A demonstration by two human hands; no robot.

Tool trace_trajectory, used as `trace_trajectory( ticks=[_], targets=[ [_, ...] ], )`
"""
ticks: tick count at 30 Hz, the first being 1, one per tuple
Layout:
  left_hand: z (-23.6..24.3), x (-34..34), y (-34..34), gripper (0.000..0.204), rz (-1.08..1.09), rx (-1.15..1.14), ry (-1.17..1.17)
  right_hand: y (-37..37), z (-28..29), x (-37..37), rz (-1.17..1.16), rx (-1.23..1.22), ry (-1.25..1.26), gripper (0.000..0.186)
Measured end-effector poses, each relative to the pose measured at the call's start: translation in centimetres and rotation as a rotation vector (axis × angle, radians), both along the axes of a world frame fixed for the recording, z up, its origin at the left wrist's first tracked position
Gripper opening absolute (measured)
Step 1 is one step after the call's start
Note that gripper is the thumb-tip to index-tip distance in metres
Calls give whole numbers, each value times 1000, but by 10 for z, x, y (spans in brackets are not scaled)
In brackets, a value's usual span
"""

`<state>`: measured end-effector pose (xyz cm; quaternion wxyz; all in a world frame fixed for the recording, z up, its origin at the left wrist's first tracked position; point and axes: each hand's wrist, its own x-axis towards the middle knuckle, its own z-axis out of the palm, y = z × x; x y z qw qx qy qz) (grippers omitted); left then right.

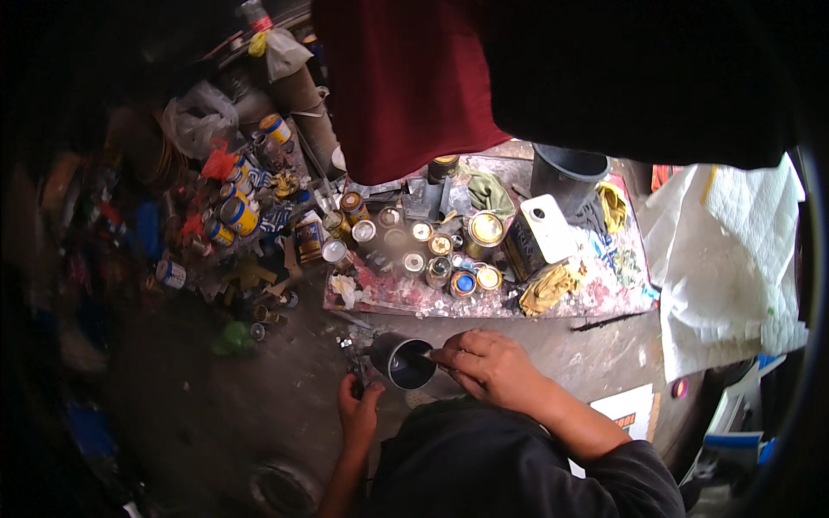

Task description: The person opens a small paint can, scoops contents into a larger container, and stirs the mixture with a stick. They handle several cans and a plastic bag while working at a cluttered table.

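In front of my body is a dark grey cup (404, 361), tilted so that its opening and dark inside show. My right hand (488, 367) is closed at the cup's right rim, pinching a thin tool (428, 354) that reaches into the opening. Its lower part is lost in the dark inside, so its kind cannot be made out. To the left of the cup, my left hand (358, 406) has its thumb and fingers around a small dark object (359, 382). Whether that object is part of the cup does not show.
Beyond the cup stands a low paint-stained table (389, 298) with several paint cans, jars, a rectangular tin (540, 229), a yellow cloth (553, 287) and a black bucket (566, 173). Cluttered cans (237, 216) lie at the left. White sheeting (721, 259) hangs right; dark red fabric (414, 86) hangs above.
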<state>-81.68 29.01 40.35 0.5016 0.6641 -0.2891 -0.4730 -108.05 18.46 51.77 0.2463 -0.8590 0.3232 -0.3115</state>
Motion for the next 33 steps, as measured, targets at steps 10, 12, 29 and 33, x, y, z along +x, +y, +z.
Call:
trace_trajectory(
  ticks=[10,12,29,33],
  targets=[
    [15,8,0,40,130,-77,-46,27,-6,14,44,116,-193,29],
    [20,9,1,36,144,-121,-24,15,-3,10,55,34,-147,31],
    [-41,4,12,50,122,29,-591,39,-106,4,-551,1517,-856,22],
    [-48,18,19,40,71,197,-166,37,-86,0,-534,1378,-821,23]
  ],
)
